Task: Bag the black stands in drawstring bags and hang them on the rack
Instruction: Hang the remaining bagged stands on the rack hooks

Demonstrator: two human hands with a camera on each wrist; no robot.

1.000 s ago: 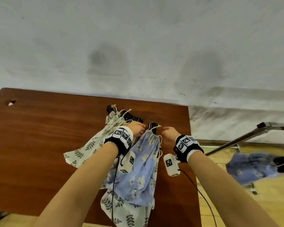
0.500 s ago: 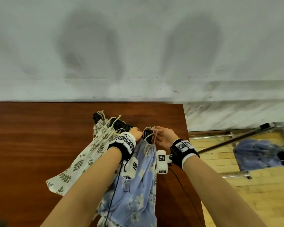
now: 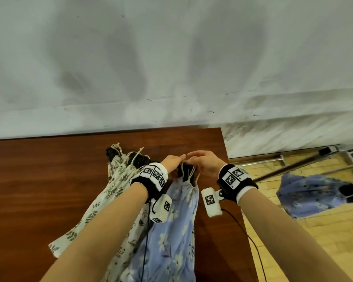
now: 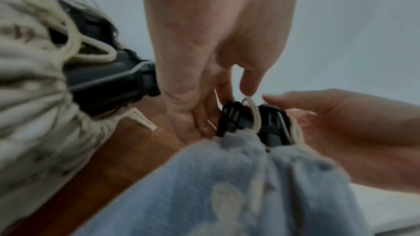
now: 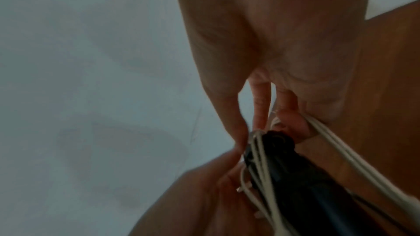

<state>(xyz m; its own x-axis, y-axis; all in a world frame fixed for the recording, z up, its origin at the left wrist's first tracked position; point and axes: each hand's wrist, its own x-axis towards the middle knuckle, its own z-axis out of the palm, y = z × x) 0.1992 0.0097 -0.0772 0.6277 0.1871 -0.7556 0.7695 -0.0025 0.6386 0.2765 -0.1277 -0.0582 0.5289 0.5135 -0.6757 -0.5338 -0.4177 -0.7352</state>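
Note:
A blue floral drawstring bag (image 3: 175, 220) lies on the brown table (image 3: 49, 180), and a black stand (image 3: 184, 171) pokes out of its gathered mouth. My left hand (image 3: 174, 161) and right hand (image 3: 204, 161) meet fingertip to fingertip just above it. In the left wrist view my left thumb and forefinger pinch a loop of the cream cord (image 4: 253, 112) over the black stand (image 4: 240, 119). In the right wrist view taut strands of cord (image 5: 341, 152) run from my right fingers past the black stand (image 5: 284, 159).
Left of the blue bag lies a white leaf-print bag (image 3: 114, 186) with a black stand (image 3: 140, 159) sticking out. A third printed bag lies beneath them. Right of the table, a metal rack bar (image 3: 293, 167) carries another blue bag (image 3: 312, 192). The table's right edge is close.
Both hands have come together at the blue bag's mouth, from apart on either side to fingertips touching above the stand. The cords are now drawn up and the mouth gathered.

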